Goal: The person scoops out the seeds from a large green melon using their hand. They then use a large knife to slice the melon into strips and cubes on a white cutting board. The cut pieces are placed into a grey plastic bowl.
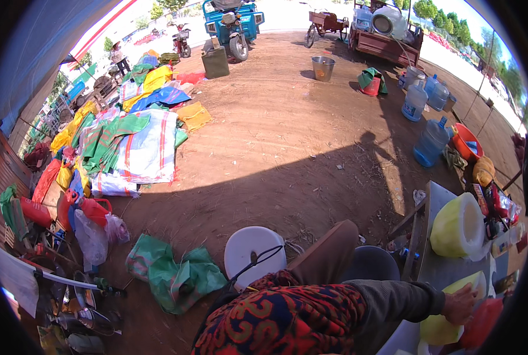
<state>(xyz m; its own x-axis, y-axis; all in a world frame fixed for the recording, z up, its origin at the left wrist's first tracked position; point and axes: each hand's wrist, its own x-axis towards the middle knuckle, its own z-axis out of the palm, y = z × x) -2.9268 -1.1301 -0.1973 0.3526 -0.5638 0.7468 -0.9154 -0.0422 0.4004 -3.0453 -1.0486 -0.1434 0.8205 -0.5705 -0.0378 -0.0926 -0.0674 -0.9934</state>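
Observation:
My left hand [461,306] lies on a cut, pale yellow-green melon or gourd [441,328] at the lower right, its fingers curled over the top. The sleeve is dark grey, coming from a red-and-navy patterned garment. Beside that hand is a blurred red thing [483,321], perhaps cloth or plastic. Farther along the metal-topped table [437,199] stands a larger peeled melon or gourd [452,230] with a whitish round cut face. My right hand is out of view. A clear jar [503,242] and red packets [501,199] are near the table's far side.
Next to my knee [330,248] are a white round stool [250,248] and a green woven sack [175,275]. Piled sacks [144,142] cover the ground at left. Blue water bottles [430,142] and an orange basin [465,142] stand beyond the table.

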